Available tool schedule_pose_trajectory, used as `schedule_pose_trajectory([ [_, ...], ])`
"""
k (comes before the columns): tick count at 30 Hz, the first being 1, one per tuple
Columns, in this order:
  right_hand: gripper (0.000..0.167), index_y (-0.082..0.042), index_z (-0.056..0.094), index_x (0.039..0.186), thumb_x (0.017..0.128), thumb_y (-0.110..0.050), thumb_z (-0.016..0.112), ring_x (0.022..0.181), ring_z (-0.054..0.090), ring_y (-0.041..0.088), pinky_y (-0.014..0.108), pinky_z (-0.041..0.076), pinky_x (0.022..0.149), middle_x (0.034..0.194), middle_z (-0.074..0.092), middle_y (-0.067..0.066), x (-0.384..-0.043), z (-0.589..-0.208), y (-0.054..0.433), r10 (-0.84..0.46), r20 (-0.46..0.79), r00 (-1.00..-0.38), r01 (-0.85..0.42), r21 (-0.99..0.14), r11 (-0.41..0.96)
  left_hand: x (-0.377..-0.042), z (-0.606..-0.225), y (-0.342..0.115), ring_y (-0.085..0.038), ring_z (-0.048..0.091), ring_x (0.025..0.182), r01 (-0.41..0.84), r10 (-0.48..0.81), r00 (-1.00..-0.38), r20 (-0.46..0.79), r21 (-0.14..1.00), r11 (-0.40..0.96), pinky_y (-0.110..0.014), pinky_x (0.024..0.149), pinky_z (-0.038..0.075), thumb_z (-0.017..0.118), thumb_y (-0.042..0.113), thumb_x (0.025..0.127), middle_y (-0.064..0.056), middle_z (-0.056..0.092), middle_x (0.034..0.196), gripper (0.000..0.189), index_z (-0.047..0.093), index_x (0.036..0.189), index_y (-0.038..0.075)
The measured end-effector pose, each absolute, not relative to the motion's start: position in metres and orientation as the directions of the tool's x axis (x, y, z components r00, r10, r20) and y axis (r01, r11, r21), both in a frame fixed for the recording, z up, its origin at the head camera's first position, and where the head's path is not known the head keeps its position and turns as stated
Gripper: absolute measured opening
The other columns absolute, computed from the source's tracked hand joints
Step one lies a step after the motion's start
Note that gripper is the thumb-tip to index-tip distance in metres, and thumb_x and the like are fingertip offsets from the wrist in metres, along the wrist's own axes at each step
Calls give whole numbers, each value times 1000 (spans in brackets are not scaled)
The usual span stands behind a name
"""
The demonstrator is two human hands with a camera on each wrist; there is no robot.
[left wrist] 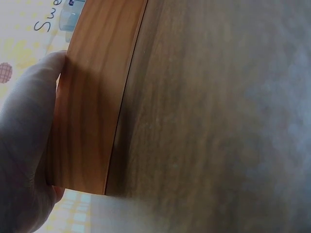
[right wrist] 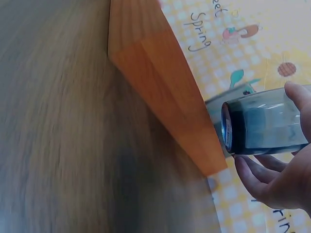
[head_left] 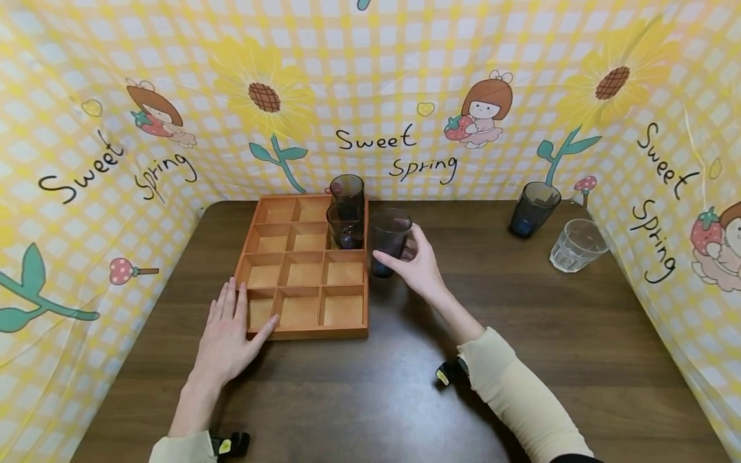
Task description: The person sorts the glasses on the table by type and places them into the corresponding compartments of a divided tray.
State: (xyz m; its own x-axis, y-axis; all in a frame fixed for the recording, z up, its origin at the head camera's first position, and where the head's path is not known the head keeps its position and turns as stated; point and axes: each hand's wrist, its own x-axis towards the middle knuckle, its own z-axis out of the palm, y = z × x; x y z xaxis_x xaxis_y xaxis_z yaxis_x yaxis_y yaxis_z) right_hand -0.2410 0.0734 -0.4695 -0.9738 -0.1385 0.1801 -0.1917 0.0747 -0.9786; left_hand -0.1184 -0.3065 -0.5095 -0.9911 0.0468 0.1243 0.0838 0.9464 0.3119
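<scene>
A shallow wooden box [head_left: 301,334] divided into square compartments lies on the table. My left hand [head_left: 224,337] rests on its near left corner, fingers along the left side and thumb over the front edge, as the left wrist view also shows around the wooden wall [left wrist: 92,107]. My right hand [head_left: 418,263] grips a dark tinted drinking glass [head_left: 389,235], held just right of the box; in the right wrist view its base [right wrist: 233,127] is lifted off the table. Two similar dark glasses stand in the right column: one in the far corner compartment [head_left: 347,188], one in the compartment before it [head_left: 345,226].
At the table's far right stand another dark glass [head_left: 534,209] and, nearer the right edge, a clear faceted glass [head_left: 577,247]. A yellow checked cloth [head_left: 382,83] encloses the back and both sides of the dark wooden table [head_left: 521,334].
</scene>
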Motion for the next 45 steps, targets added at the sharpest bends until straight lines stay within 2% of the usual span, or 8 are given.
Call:
schedule_pose_trajectory([
  [5,76,-12,50,158,93,-8,87,124,75,37,20,61,93,141,70,22,-239,-473,56,-146,208,-967,-213,-977,17,-116,-511,-307,-54,12,170,83,47,-992,119,319,944,-67,139,9,58,63,108,-33,5,182,107,11,174,-6],
  [10,79,-9,47,158,91,-4,87,121,76,35,20,62,90,138,73,25,-237,-479,40,-148,213,-966,-206,-976,-63,-113,-512,-307,-54,10,170,76,43,-993,108,330,941,-66,139,8,58,62,108,-30,0,183,107,8,174,-5],
  [21,81,-10,46,157,89,-6,90,123,75,34,24,60,97,137,74,22,-234,-486,14,-166,258,-952,-256,-966,-32,-110,-513,-308,-53,11,170,67,28,-992,122,328,942,-68,138,11,59,62,108,-33,6,182,106,12,174,-7],
  [28,85,-15,48,156,86,-12,96,126,76,34,49,63,105,138,74,18,-231,-499,5,-202,322,-925,-349,-930,115,-110,-514,-309,-54,12,170,58,21,-993,116,328,943,-68,138,11,59,62,108,-31,3,183,106,11,174,-7],
  [32,86,-16,50,154,83,-23,99,123,76,31,51,64,100,135,75,15,-232,-504,1,-185,354,-917,-390,-892,228,-111,-513,-309,-53,11,170,56,20,-994,112,334,941,-68,138,9,58,62,108,-30,0,184,106,10,174,-6],
  [35,85,-16,52,152,82,-27,99,123,73,29,52,62,102,135,74,12,-233,-508,0,-172,355,-919,-391,-874,289,-112,-514,-308,-53,10,170,63,26,-993,114,332,941,-68,138,9,58,62,108,-30,1,183,106,10,174,-6],
  [40,85,-12,54,151,81,-28,100,126,72,31,54,60,106,138,72,13,-234,-515,0,-165,367,-915,-402,-849,343,-115,-514,-307,-52,10,170,71,32,-992,126,326,943,-66,139,8,58,62,108,-32,4,183,106,11,174,-7],
  [45,84,-7,55,148,82,-36,98,120,72,32,52,63,99,136,71,15,-238,-526,-4,-130,417,-900,-434,-817,380,-117,-512,-307,-53,12,170,76,34,-991,133,323,943,-66,139,8,58,62,108,-31,3,183,106,11,174,-6],
])
